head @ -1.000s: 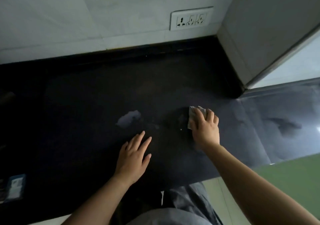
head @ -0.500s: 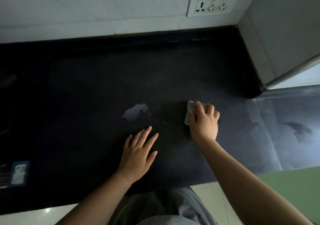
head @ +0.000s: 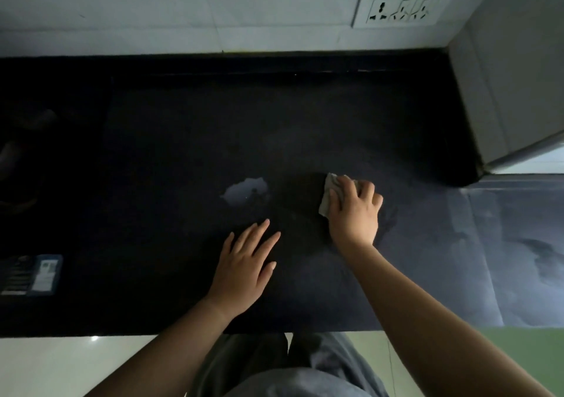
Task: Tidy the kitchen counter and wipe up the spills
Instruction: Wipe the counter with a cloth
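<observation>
Cloth [head: 328, 195] sits gripped in the right hand [head: 354, 215], left hand [head: 244, 271] spread flat on the counter [head: 183, 137], print on blue packet [head: 32, 274] unreadable.

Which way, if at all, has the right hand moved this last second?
Yes: the right hand and its cloth have slid left, closing on the puddle.

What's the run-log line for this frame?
phase: wiping | right hand: grips cloth on counter | left hand: flat on counter | spill: left of cloth, unwiped
</observation>
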A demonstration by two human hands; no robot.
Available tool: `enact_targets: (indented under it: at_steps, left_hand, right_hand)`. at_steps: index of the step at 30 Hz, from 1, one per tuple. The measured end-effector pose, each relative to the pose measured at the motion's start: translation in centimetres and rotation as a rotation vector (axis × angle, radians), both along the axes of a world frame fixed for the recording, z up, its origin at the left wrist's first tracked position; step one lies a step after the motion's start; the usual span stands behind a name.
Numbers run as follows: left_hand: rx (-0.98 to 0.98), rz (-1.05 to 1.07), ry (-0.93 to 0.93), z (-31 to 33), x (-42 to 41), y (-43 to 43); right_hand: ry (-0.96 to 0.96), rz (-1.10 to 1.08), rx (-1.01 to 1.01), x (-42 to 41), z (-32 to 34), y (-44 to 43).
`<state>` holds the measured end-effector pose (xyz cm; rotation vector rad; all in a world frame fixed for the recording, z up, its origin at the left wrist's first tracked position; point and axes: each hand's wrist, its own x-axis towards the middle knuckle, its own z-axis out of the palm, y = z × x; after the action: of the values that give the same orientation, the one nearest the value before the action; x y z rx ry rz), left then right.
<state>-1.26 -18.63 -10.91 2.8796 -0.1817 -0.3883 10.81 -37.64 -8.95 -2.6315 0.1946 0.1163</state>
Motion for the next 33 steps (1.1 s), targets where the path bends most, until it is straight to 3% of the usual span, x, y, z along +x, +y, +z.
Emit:
enact_targets:
  at_steps: [6,8,13,20,24,29,33]
  left_hand:
    - [-0.014,0.023,-0.005,-0.2,-0.2,0.0]
    - [-0.014,0.024,-0.012,-0.1,-0.1,-0.1]
    - [-0.002,0.029,-0.018,0.2,0.1,-0.3]
    - [-0.008,0.033,-0.003,0.2,-0.1,-0.4]
    - [-0.035,0.017,-0.019,0.2,-0.3,0.1]
    - [-0.019,0.017,-0.015,-0.1,-0.3,0.0]
    - [-0.039,0.007,-0.01,-0.2,-0.3,0.2]
  right_hand:
    - [-0.036,0.428,-0.077,-4.6,-0.4,-1.8]
    - [-0.023,0.405,-0.072,-4.4,-0.5,-3.2]
    - [-0.004,0.116,-0.011,-0.1,0.1,-0.7]
    - [0.016,0.403,-0.018,-2.5,0.2,2.4]
    - [-0.046,0.429,-0.063,-4.0,-0.3,-1.7]
    - [-0.025,0.227,-0.049,-1.1,-0.3,0.9]
    - [-0.072,0.41,-0.041,-2.9,-0.4,1.0]
